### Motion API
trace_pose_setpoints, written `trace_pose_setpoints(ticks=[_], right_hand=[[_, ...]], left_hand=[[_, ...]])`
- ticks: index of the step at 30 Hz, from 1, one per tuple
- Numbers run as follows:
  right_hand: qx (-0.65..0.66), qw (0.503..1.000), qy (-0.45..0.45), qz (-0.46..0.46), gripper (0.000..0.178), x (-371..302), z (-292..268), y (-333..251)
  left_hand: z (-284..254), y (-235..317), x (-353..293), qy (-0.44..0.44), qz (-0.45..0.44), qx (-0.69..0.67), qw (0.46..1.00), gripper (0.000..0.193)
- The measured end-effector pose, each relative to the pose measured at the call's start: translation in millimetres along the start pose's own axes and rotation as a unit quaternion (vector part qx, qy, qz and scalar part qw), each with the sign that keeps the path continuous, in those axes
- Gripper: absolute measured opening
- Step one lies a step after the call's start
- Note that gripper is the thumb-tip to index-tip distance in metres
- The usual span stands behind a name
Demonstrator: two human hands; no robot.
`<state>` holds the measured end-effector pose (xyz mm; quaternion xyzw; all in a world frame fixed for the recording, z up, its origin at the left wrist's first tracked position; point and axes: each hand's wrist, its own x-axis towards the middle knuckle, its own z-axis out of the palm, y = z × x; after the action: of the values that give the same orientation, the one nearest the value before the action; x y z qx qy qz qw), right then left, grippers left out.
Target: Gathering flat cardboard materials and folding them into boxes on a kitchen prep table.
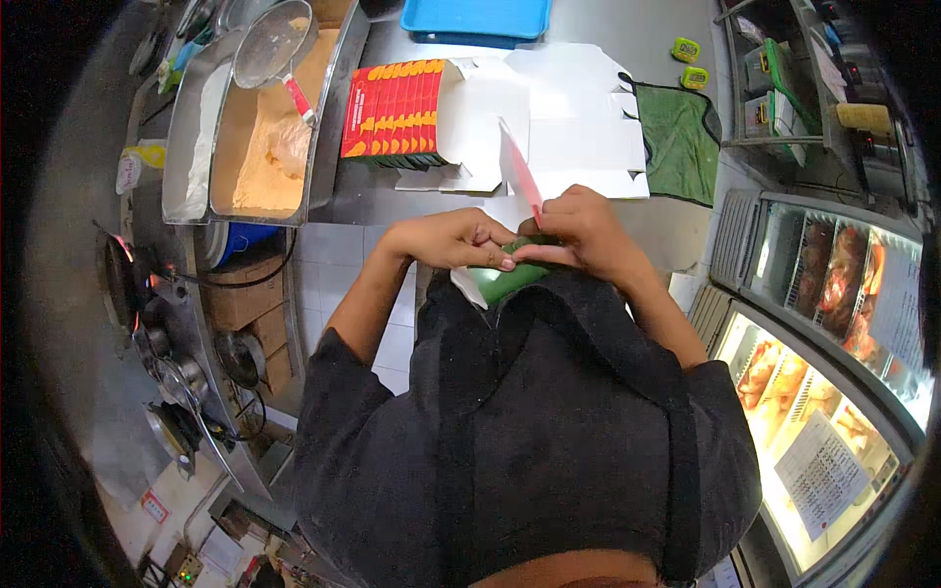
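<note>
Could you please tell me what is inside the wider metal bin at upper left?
The metal bin holds orange-tan powder; beneath the powder's surface and behind the sieve, its contents are mostly covered.

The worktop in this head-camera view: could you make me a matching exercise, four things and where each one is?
1. Bent green cardboard piece
2. Round metal sieve with a red handle
3. Rectangular blue plastic tray
4. Dark-edged green cloth

A. Right of the flat white cardboard
B. Over the metal container of orange powder
C. Between the left hand and right hand
D. Beyond the white cardboard

Pairs: 1-C, 2-B, 3-D, 4-A
</note>
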<state>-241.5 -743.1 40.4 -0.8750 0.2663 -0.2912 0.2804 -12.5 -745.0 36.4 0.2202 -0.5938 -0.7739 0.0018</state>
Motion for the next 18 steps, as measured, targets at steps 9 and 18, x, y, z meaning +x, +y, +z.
trace_pose_setpoints(ticks=[9,18], right_hand=[[0.006,0.965,-0.096,0.242,0.035,-17.9,14.4,5.6],[0.096,0.933,-0.01,0.346,0.036,-0.6,0.1,-8.8]], left_hand=[[15.4,-28.8,-34.5,0.352,0.221,0.048,0.908,0.025],[52.0,-61.9,-4.9,0.6,0.322,-0.08,0.728,0.035]])
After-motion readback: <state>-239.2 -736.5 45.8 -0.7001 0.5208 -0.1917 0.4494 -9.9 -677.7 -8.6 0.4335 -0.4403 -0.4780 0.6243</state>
